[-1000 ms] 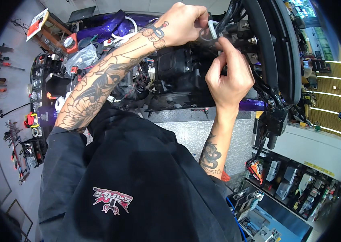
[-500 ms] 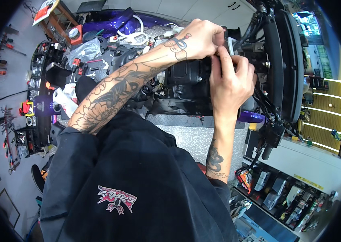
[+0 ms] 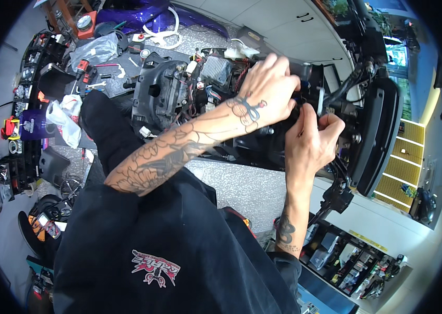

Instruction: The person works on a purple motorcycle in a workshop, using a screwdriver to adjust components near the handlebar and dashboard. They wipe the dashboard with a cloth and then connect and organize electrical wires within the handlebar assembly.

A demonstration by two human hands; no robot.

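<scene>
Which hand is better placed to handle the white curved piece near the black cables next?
Probably the right hand: its fingertips lie closest to the white curved piece. The left hand sits farther left. Whether either hand touches the piece is unclear.

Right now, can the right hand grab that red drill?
Probably not: the red drill lies far over on the left, and the left forearm stretches across between it and the right hand.

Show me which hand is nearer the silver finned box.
The left hand; the picture shows it between the silver finned box and the farther right hand.
</scene>
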